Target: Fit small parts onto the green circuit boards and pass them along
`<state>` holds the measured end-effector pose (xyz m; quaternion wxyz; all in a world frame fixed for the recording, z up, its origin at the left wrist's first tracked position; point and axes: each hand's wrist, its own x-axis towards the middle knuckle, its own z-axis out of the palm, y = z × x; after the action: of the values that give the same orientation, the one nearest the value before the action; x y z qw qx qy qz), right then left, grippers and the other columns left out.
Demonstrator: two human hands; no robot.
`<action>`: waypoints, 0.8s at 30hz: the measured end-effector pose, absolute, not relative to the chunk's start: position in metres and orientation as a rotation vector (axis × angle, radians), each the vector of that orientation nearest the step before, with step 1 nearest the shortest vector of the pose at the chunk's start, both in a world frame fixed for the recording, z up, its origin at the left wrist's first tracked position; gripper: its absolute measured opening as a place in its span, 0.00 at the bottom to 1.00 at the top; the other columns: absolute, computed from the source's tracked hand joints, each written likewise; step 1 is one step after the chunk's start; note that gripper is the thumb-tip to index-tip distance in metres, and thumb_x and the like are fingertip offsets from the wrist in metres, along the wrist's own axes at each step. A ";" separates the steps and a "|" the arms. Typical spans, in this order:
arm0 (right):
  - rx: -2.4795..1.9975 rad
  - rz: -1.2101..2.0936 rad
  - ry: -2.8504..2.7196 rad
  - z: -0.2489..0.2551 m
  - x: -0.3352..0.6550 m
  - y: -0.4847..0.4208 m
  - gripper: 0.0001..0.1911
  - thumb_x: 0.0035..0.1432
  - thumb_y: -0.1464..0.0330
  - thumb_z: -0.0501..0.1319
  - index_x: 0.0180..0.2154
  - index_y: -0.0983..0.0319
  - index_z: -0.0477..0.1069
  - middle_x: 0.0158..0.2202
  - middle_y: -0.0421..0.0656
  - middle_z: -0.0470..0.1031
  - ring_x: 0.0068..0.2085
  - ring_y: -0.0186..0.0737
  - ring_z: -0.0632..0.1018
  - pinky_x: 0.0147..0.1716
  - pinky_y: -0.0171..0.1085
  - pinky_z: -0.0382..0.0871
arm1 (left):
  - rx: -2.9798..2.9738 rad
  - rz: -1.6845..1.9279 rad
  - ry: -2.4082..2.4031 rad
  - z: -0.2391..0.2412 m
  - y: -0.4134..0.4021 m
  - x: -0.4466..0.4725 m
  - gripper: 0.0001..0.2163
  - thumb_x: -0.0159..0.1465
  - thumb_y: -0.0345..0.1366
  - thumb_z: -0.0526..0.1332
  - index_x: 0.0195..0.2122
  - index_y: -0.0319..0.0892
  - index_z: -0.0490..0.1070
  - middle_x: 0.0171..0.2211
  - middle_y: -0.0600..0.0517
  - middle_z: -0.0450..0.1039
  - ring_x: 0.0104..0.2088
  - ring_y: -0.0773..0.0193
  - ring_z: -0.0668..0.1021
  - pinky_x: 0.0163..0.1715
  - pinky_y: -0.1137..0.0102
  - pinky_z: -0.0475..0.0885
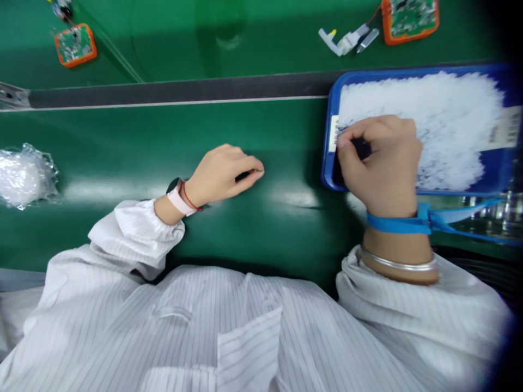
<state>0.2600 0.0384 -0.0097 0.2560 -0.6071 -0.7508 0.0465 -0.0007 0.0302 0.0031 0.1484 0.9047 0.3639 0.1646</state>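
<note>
Here, white pieces (453,128) lie beneath and rightward of the right hand (388,166), the left hand (220,173) farther off, both pinched, any held item unclear.

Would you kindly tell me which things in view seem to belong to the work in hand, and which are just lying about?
Apparently in use:
- right hand, over the tray
- blue tray
- small white pieces in it

Apparently lying about:
- clear plastic bag, far left
- two orange-edged circuit boards, beyond the dark strip

Left hand (220,174) and right hand (388,163) well apart, fingertips pinched together.
</note>
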 end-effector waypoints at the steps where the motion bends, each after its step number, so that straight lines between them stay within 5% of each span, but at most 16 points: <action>1: -1.672 0.130 -2.034 -0.009 0.259 0.038 0.04 0.53 0.70 0.56 0.26 0.60 0.65 0.32 0.47 0.75 0.41 0.49 0.75 0.44 0.50 0.65 | 2.592 0.463 1.041 0.004 0.038 0.002 0.12 0.67 0.39 0.51 0.35 0.42 0.72 0.29 0.52 0.76 0.33 0.63 0.76 0.39 0.65 0.68; 7: -1.764 0.231 -1.987 -0.003 0.256 0.036 0.03 0.52 0.71 0.58 0.30 0.61 0.69 0.36 0.48 0.76 0.42 0.50 0.74 0.45 0.49 0.65 | 2.582 0.577 1.244 0.003 0.119 0.048 0.07 0.65 0.37 0.55 0.37 0.42 0.70 0.39 0.49 0.74 0.41 0.56 0.71 0.43 0.60 0.64; 14: -1.742 0.319 -1.895 -0.006 0.259 0.040 0.03 0.53 0.70 0.57 0.31 0.58 0.69 0.34 0.43 0.76 0.41 0.49 0.74 0.43 0.49 0.66 | 2.429 0.433 1.626 -0.001 0.203 0.130 0.23 0.59 0.42 0.64 0.52 0.39 0.60 0.55 0.45 0.62 0.54 0.50 0.60 0.51 0.54 0.57; 19: -1.696 0.329 -1.916 -0.006 0.259 0.042 0.04 0.54 0.69 0.57 0.32 0.56 0.69 0.33 0.42 0.75 0.41 0.48 0.74 0.42 0.49 0.67 | 2.408 0.331 1.604 -0.009 0.227 0.127 0.19 0.63 0.37 0.60 0.53 0.44 0.56 0.51 0.48 0.67 0.45 0.57 0.64 0.48 0.53 0.58; 24: -1.639 0.333 -1.925 -0.008 0.259 0.042 0.05 0.53 0.71 0.56 0.32 0.55 0.69 0.32 0.42 0.75 0.40 0.48 0.74 0.41 0.48 0.69 | 2.618 0.340 1.191 -0.003 0.234 0.069 0.23 0.61 0.42 0.60 0.55 0.47 0.55 0.42 0.55 0.72 0.38 0.62 0.67 0.43 0.60 0.63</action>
<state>0.2588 0.0422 -0.0078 0.2916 -0.6148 -0.7221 0.1248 0.0687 0.2336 -0.0027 0.1225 0.8972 0.4081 0.1164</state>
